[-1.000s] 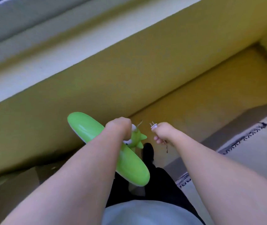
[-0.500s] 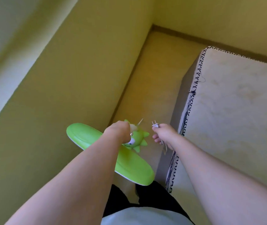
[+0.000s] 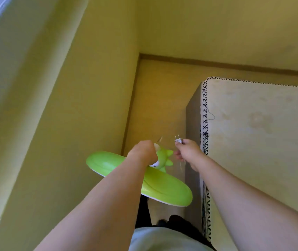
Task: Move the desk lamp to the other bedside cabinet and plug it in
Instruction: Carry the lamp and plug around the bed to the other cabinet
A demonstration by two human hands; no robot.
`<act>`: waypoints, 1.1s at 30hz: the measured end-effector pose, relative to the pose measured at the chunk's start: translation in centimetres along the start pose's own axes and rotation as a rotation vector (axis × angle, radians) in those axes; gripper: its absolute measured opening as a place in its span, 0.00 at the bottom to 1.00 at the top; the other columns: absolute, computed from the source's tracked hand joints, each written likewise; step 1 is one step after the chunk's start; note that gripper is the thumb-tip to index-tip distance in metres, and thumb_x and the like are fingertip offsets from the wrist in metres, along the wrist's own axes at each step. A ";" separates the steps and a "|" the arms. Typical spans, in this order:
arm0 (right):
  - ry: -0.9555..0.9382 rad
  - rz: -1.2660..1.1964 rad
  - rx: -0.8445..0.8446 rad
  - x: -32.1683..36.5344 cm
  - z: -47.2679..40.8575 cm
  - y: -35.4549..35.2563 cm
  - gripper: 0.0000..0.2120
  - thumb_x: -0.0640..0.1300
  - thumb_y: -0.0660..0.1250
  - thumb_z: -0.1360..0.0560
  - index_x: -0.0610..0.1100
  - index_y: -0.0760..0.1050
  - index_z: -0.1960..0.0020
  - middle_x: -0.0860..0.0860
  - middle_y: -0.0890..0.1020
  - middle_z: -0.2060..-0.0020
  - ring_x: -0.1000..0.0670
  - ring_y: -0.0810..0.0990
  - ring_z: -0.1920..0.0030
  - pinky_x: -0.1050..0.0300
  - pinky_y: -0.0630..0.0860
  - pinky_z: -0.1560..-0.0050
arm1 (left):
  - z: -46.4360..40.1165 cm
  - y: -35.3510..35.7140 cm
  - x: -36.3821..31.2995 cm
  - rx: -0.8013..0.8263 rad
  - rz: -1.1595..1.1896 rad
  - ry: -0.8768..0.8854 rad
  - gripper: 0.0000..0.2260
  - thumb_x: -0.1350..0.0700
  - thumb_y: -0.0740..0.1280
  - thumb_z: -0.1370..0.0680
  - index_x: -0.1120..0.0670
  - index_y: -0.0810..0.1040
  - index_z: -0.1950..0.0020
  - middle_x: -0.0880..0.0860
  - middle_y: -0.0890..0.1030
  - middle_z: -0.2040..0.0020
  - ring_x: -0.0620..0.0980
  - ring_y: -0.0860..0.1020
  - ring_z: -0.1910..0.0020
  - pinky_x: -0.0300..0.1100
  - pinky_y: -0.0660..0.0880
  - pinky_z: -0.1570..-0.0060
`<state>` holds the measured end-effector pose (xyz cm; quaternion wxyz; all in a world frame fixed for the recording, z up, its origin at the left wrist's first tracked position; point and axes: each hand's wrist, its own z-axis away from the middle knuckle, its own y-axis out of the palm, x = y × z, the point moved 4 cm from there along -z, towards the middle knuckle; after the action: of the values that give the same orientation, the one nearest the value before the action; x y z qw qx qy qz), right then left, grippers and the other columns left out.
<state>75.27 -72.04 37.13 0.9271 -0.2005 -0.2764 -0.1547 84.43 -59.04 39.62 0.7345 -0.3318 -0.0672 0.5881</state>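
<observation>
Green desk lamp (image 3: 164, 189) lies slantwise, long axis upper-left to lower-right; left hand (image 3: 142, 153) fisted on it (right hand (image 3: 188, 153) pinches plug (image 3: 178, 140), prongs up).

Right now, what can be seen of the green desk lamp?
The desk lamp is glossy bright green plastic: a long, flat oval part with a pale underside edge, tilted down to the right, and a spiky cartoon figure with an eye above it. The left hand grips it at the figure, carried in the air between wall and mattress. The right hand holds a white two-pin plug, prongs up.
</observation>
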 end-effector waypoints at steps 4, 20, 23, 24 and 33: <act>0.006 -0.071 -0.083 5.8 -2.7 -1.6 0.13 0.42 0.58 0.19 0.38 0.73 0.38 0.47 0.74 0.67 0.50 0.72 0.71 0.59 0.66 0.69 | -3.8 -5.6 -1.6 -0.044 -0.018 0.015 0.13 0.61 0.64 0.25 0.60 0.76 0.41 0.58 0.80 0.43 0.57 0.79 0.49 0.42 0.74 0.57; 0.037 -0.260 -0.150 22.7 -20.3 -8.1 0.13 0.45 0.57 0.19 0.42 0.74 0.39 0.48 0.76 0.66 0.50 0.74 0.71 0.59 0.66 0.69 | -21.6 -24.5 -12.6 -0.067 -0.163 0.061 0.15 0.58 0.66 0.25 0.59 0.75 0.39 0.59 0.79 0.41 0.58 0.79 0.42 0.43 0.73 0.55; 0.061 -0.280 -0.146 26.1 -24.6 -10.2 0.13 0.45 0.57 0.19 0.41 0.73 0.38 0.47 0.76 0.66 0.50 0.74 0.71 0.59 0.65 0.70 | -25.6 -27.9 -15.4 -0.037 -0.195 0.055 0.16 0.58 0.67 0.26 0.59 0.75 0.40 0.59 0.79 0.41 0.58 0.79 0.43 0.43 0.73 0.56; 0.065 -0.292 -0.148 27.4 -25.9 -11.0 0.13 0.45 0.57 0.19 0.41 0.73 0.38 0.47 0.76 0.66 0.49 0.73 0.71 0.58 0.65 0.70 | -26.9 -29.1 -16.5 -0.028 -0.208 0.064 0.15 0.58 0.67 0.26 0.59 0.76 0.40 0.58 0.79 0.41 0.58 0.79 0.43 0.43 0.73 0.56; 0.070 -0.438 -0.187 37.0 -34.9 -17.1 0.06 0.42 0.57 0.18 0.42 0.71 0.45 0.45 0.73 0.70 0.49 0.69 0.72 0.57 0.63 0.70 | -36.6 -38.4 -25.5 -0.024 -0.265 0.137 0.18 0.54 0.70 0.26 0.59 0.76 0.39 0.59 0.79 0.38 0.59 0.78 0.40 0.46 0.75 0.46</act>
<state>113.77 -109.40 36.53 0.8578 -0.2154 -0.2655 -0.3837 126.20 -100.53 40.59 0.8046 -0.3679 -0.0671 0.4612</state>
